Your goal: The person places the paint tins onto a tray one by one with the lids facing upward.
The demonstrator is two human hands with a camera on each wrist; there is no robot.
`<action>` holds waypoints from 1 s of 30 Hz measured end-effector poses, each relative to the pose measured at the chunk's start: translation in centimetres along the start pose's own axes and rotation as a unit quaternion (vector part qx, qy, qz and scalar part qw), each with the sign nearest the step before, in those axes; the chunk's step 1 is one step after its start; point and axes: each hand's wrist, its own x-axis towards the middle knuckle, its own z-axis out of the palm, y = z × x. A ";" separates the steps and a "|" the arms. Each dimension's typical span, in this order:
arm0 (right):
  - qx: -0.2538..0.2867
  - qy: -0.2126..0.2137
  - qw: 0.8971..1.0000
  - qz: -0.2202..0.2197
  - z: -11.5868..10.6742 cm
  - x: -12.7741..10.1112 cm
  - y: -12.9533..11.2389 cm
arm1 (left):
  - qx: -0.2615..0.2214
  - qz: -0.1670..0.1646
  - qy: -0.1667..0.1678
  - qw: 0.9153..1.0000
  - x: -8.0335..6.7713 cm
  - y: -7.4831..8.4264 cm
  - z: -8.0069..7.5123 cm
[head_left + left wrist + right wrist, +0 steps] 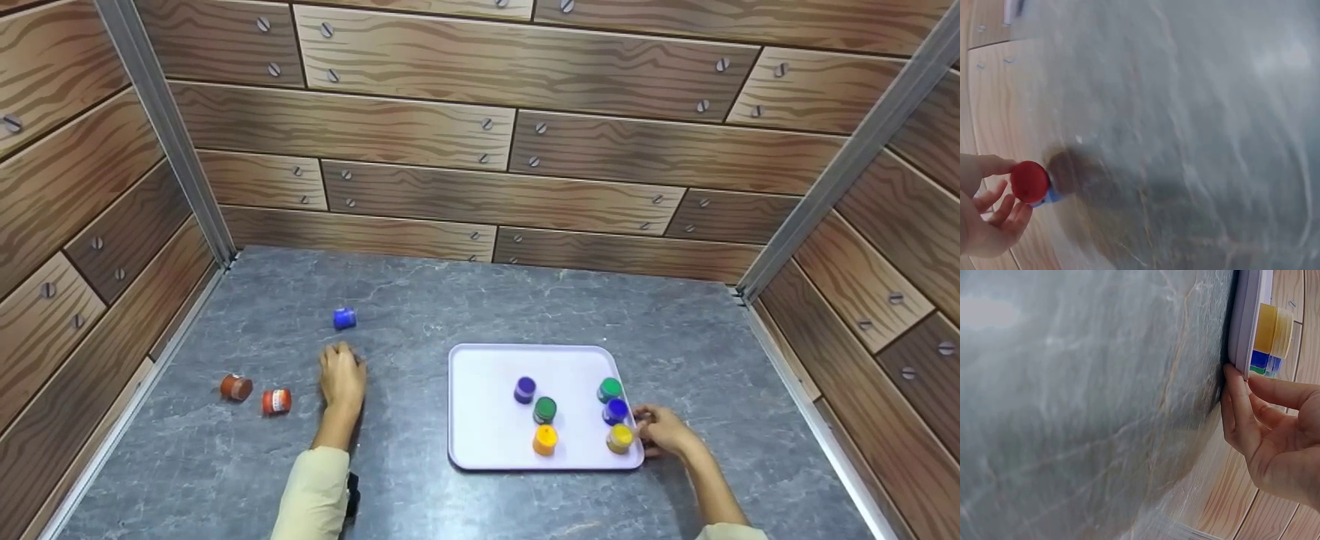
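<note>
My left hand (343, 377) rests on the grey tabletop and pinches a small red-lidded jar (1030, 181) between thumb and fingers; in the head view the hand hides this jar. A blue jar (344, 318) lies just beyond that hand. My right hand (658, 430) is at the right rim of a white tray (487, 375). Its thumb (1235, 405) and fingertips touch the tray's edge (1244, 320) beside a yellow jar (619, 439). On the tray stand several small paint jars, among them a purple one (525, 390), a green one (544, 410) and a blue one (615, 410).
Two orange-red jars (236, 387) (276, 401) lie on the table left of my left hand. Wood-patterned walls (480, 150) close in the table at the back and on both sides.
</note>
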 end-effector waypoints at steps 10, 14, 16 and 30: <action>0.005 0.001 1.000 0.000 0.0 0.0 0.3 | -0.009 -0.036 -0.013 0.999 -0.3 -0.4 0.4; 0.009 -0.002 1.000 -0.001 0.0 0.0 0.2 | -0.013 -0.047 -0.008 0.999 -0.3 -0.6 0.3; 0.013 -0.006 1.000 0.001 -0.1 0.1 0.1 | -0.011 -0.054 -0.007 0.998 -0.3 -0.6 0.2; 0.011 0.000 1.000 0.011 0.0 0.0 0.0 | 0.001 -0.062 -0.009 0.998 -0.5 -0.3 0.3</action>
